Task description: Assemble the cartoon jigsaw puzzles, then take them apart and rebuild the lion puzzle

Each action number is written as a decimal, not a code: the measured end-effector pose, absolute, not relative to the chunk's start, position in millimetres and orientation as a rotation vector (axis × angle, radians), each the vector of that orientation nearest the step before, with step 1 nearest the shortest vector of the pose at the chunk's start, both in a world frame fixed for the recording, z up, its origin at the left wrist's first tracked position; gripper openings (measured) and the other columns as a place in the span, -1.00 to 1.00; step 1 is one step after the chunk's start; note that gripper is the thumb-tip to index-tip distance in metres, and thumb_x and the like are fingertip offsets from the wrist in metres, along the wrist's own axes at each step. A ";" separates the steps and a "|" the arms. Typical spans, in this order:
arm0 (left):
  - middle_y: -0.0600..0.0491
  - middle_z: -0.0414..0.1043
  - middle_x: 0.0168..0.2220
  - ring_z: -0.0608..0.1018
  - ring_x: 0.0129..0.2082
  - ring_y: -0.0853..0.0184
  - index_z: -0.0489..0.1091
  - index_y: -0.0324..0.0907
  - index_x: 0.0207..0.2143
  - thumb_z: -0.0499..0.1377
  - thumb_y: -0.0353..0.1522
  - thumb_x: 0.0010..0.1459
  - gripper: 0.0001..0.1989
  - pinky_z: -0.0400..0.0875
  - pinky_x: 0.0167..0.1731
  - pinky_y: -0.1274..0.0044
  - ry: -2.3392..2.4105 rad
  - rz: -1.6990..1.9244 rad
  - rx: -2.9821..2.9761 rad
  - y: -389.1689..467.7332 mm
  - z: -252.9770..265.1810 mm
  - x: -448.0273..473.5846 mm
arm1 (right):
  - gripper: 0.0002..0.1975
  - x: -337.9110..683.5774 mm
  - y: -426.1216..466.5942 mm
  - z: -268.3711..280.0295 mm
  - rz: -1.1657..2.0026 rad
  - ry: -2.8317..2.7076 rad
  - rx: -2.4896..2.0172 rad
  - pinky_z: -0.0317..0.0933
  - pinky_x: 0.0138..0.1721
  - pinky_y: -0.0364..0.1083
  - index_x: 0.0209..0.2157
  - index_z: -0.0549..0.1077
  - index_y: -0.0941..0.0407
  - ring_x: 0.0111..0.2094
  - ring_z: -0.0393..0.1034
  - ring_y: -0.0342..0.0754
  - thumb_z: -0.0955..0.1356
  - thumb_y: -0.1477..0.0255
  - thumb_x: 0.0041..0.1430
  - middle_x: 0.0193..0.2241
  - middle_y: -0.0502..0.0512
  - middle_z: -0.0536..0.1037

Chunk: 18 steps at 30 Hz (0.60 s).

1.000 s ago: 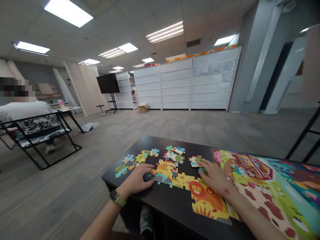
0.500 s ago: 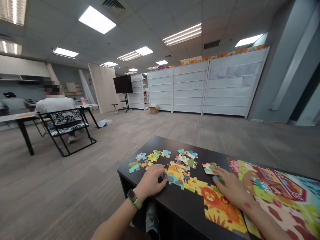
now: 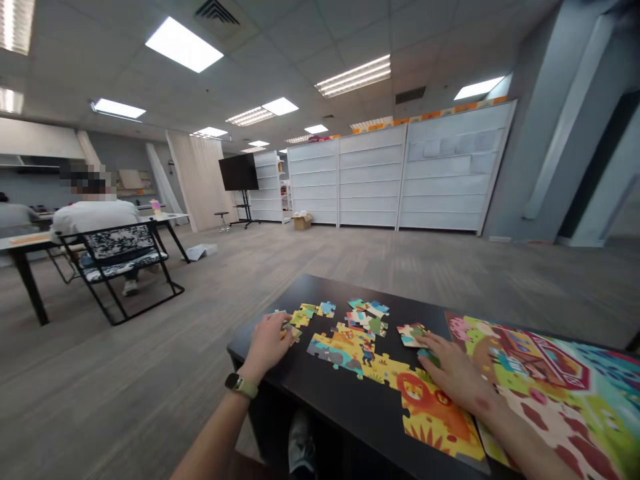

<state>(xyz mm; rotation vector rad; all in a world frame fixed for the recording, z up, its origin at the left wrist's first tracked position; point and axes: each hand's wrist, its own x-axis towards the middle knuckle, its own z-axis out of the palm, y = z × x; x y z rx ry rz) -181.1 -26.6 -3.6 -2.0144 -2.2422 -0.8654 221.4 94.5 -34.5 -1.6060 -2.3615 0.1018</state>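
My left hand reaches over loose jigsaw pieces at the table's left end, with thumb and fingers apart. Its palm and fingers hide some of those pieces. Beside its fingertips lie yellow jigsaw pieces. My right hand rests palm down, fingers stretched out. Its fingertips touch a green piece and lie next to a red, white and green piece. Between the hands is a joined jigsaw section with animals on yellow, linked to a lion part beside my right forearm.
Several loose pieces lie near the far edge of the black table. A farm picture board covers its right end. At the left, a person in white sits on a chair at another table. White shelving stands behind.
My left hand has moved left from the joined section to the loose pieces. The section's left end, formerly covered by that hand, now shows. My right hand stays by the same pieces.
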 end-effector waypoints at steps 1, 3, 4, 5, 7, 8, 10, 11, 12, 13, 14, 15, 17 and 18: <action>-0.13 0.47 0.10 0.40 0.14 -0.04 0.45 -0.13 -0.01 0.13 -0.36 0.21 -0.70 0.27 0.09 0.11 -2.277 -0.841 -2.006 -28.6 -5.8 -187.3 | -0.49 220.1 92.6 -31.7 0.108 -2.362 -1.614 0.20 0.16 0.24 0.17 0.44 0.06 0.23 0.26 0.25 0.17 0.25 0.27 0.26 0.17 0.35; -0.08 0.51 0.05 0.43 0.10 -0.04 0.48 -0.08 -0.02 0.15 -0.33 0.21 -0.71 0.30 0.05 0.14 -2.315 -0.795 -2.027 -32.2 -11.4 -195.0 | -0.50 217.9 89.0 -27.0 0.121 -2.354 -1.631 0.19 0.16 0.24 0.16 0.45 0.05 0.23 0.26 0.25 0.18 0.26 0.26 0.26 0.17 0.35; -0.05 0.51 0.05 0.44 0.09 -0.01 0.48 -0.05 -0.02 0.15 -0.33 0.21 -0.71 0.30 0.05 0.17 -2.318 -0.779 -2.050 -33.5 -14.1 -196.9 | -0.50 217.1 87.5 -25.3 0.129 -2.347 -1.638 0.19 0.16 0.24 0.17 0.44 0.05 0.23 0.25 0.25 0.18 0.27 0.26 0.26 0.16 0.35; -0.03 0.51 0.06 0.45 0.09 0.01 0.48 -0.04 -0.01 0.14 -0.35 0.21 -0.70 0.30 0.06 0.19 -2.314 -0.767 -2.077 -34.2 -16.3 -198.1 | -0.50 216.6 86.3 -24.2 0.135 -2.341 -1.643 0.19 0.15 0.25 0.17 0.44 0.05 0.24 0.25 0.25 0.19 0.27 0.26 0.27 0.17 0.34; -0.03 0.51 0.07 0.46 0.08 0.06 0.46 -0.04 0.04 0.15 -0.39 0.19 -0.65 0.29 0.09 0.24 -2.297 -0.756 -2.132 -34.1 -18.8 -199.1 | -0.49 216.2 84.8 -23.8 0.143 -2.331 -1.645 0.20 0.13 0.26 0.18 0.43 0.04 0.24 0.24 0.26 0.18 0.28 0.26 0.28 0.17 0.33; -0.04 0.50 0.07 0.46 0.09 0.08 0.45 -0.05 0.05 0.16 -0.41 0.17 -0.62 0.29 0.10 0.26 -2.287 -0.754 -2.156 -33.6 -19.0 -199.3 | -0.49 216.2 84.6 -24.4 0.146 -2.326 -1.644 0.20 0.12 0.27 0.18 0.43 0.04 0.24 0.24 0.27 0.18 0.27 0.26 0.28 0.16 0.32; -0.05 0.50 0.06 0.47 0.08 0.11 0.44 -0.07 0.07 0.17 -0.44 0.13 -0.58 0.29 0.11 0.29 -2.274 -0.757 -2.197 -32.8 -18.2 -199.5 | -0.49 216.6 85.1 -26.5 0.150 -2.316 -1.643 0.20 0.11 0.28 0.18 0.43 0.03 0.23 0.24 0.27 0.18 0.27 0.26 0.28 0.16 0.33; -0.05 0.50 0.03 0.48 0.06 0.13 0.43 -0.07 0.08 0.17 -0.44 0.12 -0.56 0.29 0.11 0.30 -2.270 -0.758 -2.212 -33.0 -17.4 -199.3 | -0.49 216.9 85.7 -27.8 0.152 -2.311 -1.641 0.20 0.11 0.28 0.18 0.43 0.02 0.23 0.24 0.28 0.18 0.27 0.26 0.27 0.16 0.33; -0.05 0.51 0.00 0.48 0.05 0.14 0.43 -0.07 0.09 0.18 -0.43 0.12 -0.55 0.30 0.10 0.30 -2.266 -0.764 -2.227 -33.7 -16.5 -198.8 | -0.49 217.2 86.3 -29.0 0.151 -2.307 -1.638 0.20 0.11 0.28 0.18 0.43 0.03 0.23 0.24 0.28 0.18 0.27 0.26 0.27 0.16 0.33; -0.05 0.52 -0.03 0.49 0.03 0.15 0.42 -0.07 0.09 0.19 -0.41 0.11 -0.54 0.31 0.09 0.31 -2.260 -0.773 -2.247 -34.8 -15.5 -198.0 | -0.49 217.5 86.8 -30.0 0.149 -2.305 -1.634 0.20 0.11 0.27 0.17 0.43 0.04 0.23 0.24 0.28 0.18 0.27 0.26 0.27 0.17 0.33; -0.05 0.52 -0.06 0.50 0.00 0.16 0.42 -0.08 0.10 0.20 -0.38 0.11 -0.54 0.32 0.08 0.32 -2.261 -0.785 -2.270 -36.3 -14.4 -196.8 | -0.49 217.8 87.2 -30.6 0.147 -2.309 -1.623 0.20 0.12 0.25 0.18 0.43 0.05 0.22 0.24 0.27 0.18 0.27 0.26 0.27 0.18 0.34; -0.05 0.52 -0.08 0.50 -0.02 0.17 0.41 -0.09 0.11 0.20 -0.36 0.11 -0.53 0.33 0.07 0.33 -2.264 -0.798 -2.294 -37.9 -13.3 -195.3 | -0.49 218.0 87.2 -30.8 0.147 -2.313 -1.611 0.19 0.13 0.24 0.18 0.43 0.05 0.22 0.24 0.26 0.18 0.27 0.26 0.27 0.19 0.34; -0.04 0.50 -0.07 0.50 -0.04 0.18 0.39 -0.10 0.14 0.19 -0.32 0.12 -0.51 0.34 0.06 0.35 -2.275 -0.817 -2.342 -40.7 -10.5 -192.2 | -0.49 218.1 86.3 -29.5 0.156 -2.315 -1.597 0.17 0.14 0.23 0.18 0.43 0.05 0.23 0.24 0.25 0.19 0.27 0.26 0.27 0.18 0.34; -0.04 0.48 -0.05 0.50 -0.03 0.19 0.37 -0.10 0.15 0.19 -0.31 0.12 -0.50 0.34 0.06 0.37 -2.282 -0.815 -2.360 -41.6 -8.8 -190.9 | -0.49 217.9 85.4 -28.1 0.164 -2.313 -1.600 0.16 0.15 0.23 0.18 0.42 0.04 0.24 0.23 0.25 0.20 0.28 0.25 0.27 0.18 0.33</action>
